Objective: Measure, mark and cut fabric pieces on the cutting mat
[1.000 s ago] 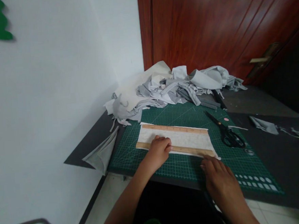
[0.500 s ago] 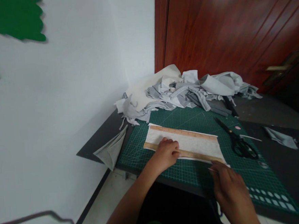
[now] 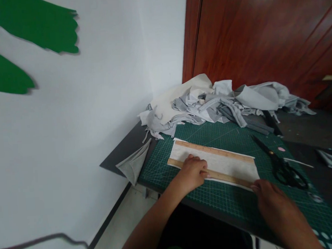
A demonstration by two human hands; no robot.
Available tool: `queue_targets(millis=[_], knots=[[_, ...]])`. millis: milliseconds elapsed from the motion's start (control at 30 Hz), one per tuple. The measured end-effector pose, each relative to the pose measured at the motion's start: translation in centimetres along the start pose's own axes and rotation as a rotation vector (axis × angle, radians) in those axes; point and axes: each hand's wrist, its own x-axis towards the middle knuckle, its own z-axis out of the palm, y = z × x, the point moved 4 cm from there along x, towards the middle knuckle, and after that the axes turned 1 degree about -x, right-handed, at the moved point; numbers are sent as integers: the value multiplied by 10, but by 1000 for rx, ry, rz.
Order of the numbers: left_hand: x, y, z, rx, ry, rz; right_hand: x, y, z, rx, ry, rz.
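Observation:
A pale piece of fabric (image 3: pixel 228 166) lies flat on a green cutting mat (image 3: pixel 216 197). Along its far edge rests one wooden ruler (image 3: pixel 213 150), and a second, nearer wooden ruler (image 3: pixel 229 178) runs along its near edge. My left hand (image 3: pixel 192 171) is closed over the middle of the nearer ruler, fingers bent around it and touching the fabric. At that ruler's right end, by the fabric corner, my right hand (image 3: pixel 278 204) has its fingers pinched together; what is between them is hidden.
Black-handled scissors (image 3: pixel 282 165) lie on the mat to the right, near a thin white strip (image 3: pixel 298 162) and a pink piece (image 3: pixel 281 149). A heap of grey and white fabric scraps (image 3: pixel 210 100) stands behind. Folded grey cloth (image 3: pixel 134 164) sits at the left edge by the wall.
The view has shifted, so the table things sit further right. My right hand has moved up to the ruler's right end from just below it. My left hand stays on the ruler.

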Motion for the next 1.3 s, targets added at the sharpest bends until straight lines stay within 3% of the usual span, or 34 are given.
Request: queue_targets(millis=[267, 500, 867, 1033, 1300], knots=[[-2, -1, 3, 63, -12, 27, -8, 4, 3, 68, 11, 30], [-3, 5, -2, 97, -47, 33, -6, 4, -1, 70, -55, 95], [-9, 19, -12, 234, -13, 57, -5, 12, 11, 51, -81, 141], [-9, 17, -10, 244, -27, 49, 0, 17, 9, 134, -107, 102], [-6, 16, -10, 232, -50, 40, 0, 28, 22, 167, -123, 58]])
